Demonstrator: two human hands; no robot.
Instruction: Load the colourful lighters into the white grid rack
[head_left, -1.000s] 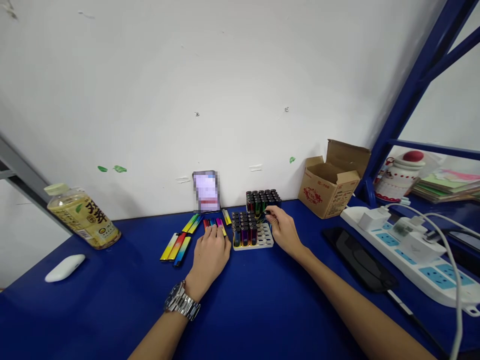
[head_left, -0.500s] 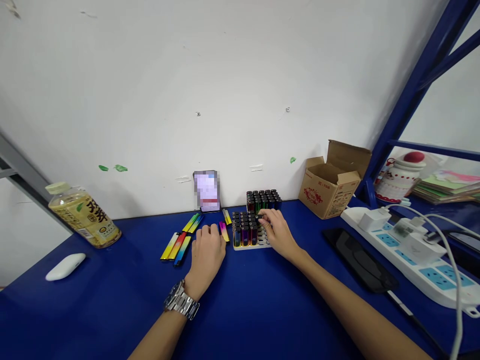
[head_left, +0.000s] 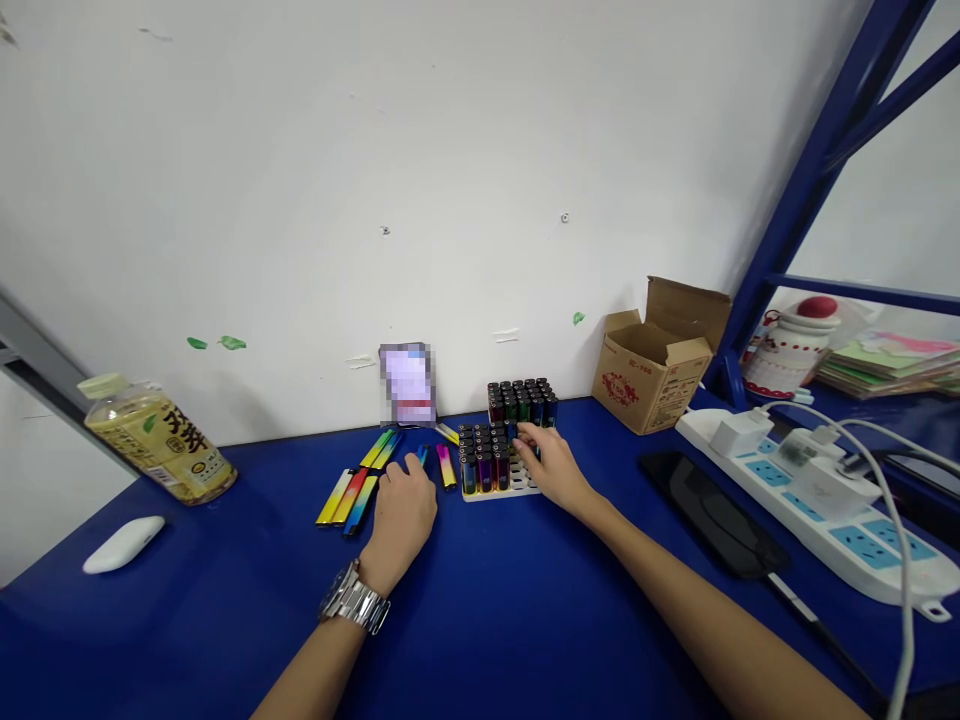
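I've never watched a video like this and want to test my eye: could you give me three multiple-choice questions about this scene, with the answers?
1. Where is the metal wristwatch?
A) On the right wrist
B) On the left wrist
C) Lying on the table

2. What colour is the tabletop?
A) Blue
B) Green
C) White

3. What state is the cardboard box in?
A) Taped shut
B) Crushed flat
C) Open

Answers:
1. B, the watch sits just behind the left hand.
2. A, blue runs across the whole surface.
3. C, its flaps stand up and the inside shows.
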